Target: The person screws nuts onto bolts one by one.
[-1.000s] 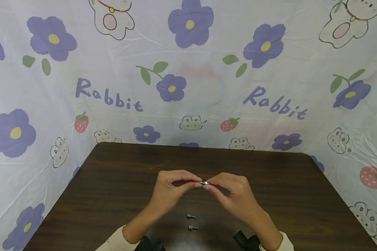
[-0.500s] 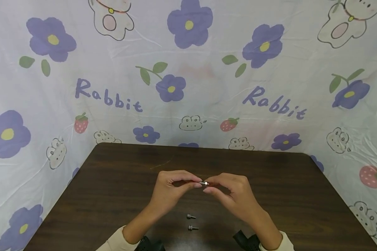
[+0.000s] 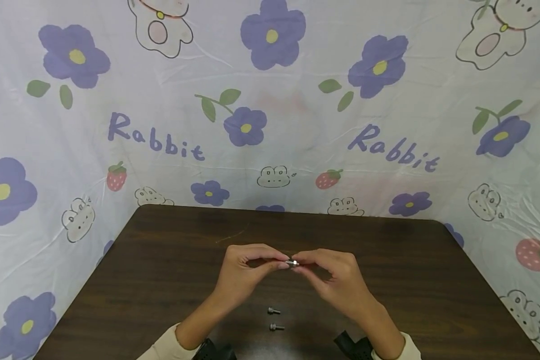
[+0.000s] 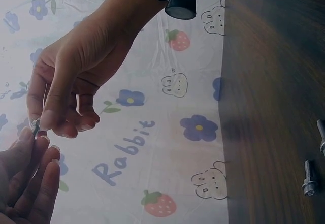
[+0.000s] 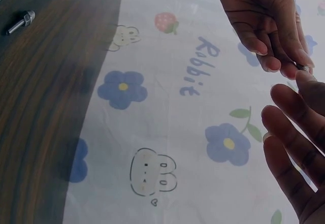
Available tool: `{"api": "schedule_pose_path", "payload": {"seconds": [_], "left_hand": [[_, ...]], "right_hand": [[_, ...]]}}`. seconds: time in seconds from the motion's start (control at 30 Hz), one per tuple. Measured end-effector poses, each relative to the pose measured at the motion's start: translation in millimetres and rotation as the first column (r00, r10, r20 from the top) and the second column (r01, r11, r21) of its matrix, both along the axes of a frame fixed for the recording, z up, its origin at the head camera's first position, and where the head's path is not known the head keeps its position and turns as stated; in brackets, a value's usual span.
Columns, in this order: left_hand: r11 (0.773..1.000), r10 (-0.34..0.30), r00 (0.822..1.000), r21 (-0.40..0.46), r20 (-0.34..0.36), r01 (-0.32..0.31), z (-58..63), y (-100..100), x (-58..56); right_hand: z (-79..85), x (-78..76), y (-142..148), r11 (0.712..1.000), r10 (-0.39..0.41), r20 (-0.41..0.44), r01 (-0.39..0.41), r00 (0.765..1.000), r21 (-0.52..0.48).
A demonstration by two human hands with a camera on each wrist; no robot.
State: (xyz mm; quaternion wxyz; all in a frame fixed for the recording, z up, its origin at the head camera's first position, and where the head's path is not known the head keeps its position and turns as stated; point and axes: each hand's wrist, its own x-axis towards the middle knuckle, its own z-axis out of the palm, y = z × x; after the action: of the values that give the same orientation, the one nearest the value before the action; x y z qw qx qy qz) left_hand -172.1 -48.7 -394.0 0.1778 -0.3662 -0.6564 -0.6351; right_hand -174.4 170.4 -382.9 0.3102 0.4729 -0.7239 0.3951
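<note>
Above the dark table, both hands meet at a small metal bolt (image 3: 291,262). The left hand (image 3: 245,270) pinches one end of it between thumb and index finger. At the other end, thumb and index finger of the right hand (image 3: 337,272) pinch what looks like a shiny nut (image 3: 295,263). Fingertips hide most of the bolt; a bit of its metal (image 4: 35,127) shows between the hands in the left wrist view. Two more bolts, an upper one (image 3: 273,310) and a lower one (image 3: 276,327), lie on the table nearer the person, heads to the left.
The brown wooden table (image 3: 171,260) has rounded far corners. Behind it and along both sides hangs a white cloth (image 3: 297,135) printed with purple flowers, strawberries and rabbits. Black wrist devices show at the lower edge, one of them under the right wrist (image 3: 353,345).
The right thumb and index finger come apart from the bolt's end half a second ago, then close on it again. The left hand and the bolts on the table stay in place.
</note>
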Motion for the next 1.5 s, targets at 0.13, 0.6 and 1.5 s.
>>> {"api": "schedule_pose_path", "payload": {"seconds": [0.13, 0.6, 1.5], "left_hand": [[1.0, 0.002, 1.0, -0.001, 0.006, -0.002, -0.5, 0.0, 0.8], [1.0, -0.012, 1.0, 0.0, 0.008, 0.012, -1.2, 0.2, 1.6], [1.0, -0.007, 1.0, -0.004, 0.0, 0.007, -1.8, 1.6, 1.2]], "right_hand": [[-0.6, 0.3, 0.2, 1.0, -0.005, 0.005, 0.005, 1.0, 0.007], [-2.8, 0.4, -1.4, 1.0, 0.004, -0.014, -0.004, 1.0, -0.008], [3.3, 0.2, 0.7, 1.0, -0.009, -0.077, 0.006, 0.997, -0.029]]}}
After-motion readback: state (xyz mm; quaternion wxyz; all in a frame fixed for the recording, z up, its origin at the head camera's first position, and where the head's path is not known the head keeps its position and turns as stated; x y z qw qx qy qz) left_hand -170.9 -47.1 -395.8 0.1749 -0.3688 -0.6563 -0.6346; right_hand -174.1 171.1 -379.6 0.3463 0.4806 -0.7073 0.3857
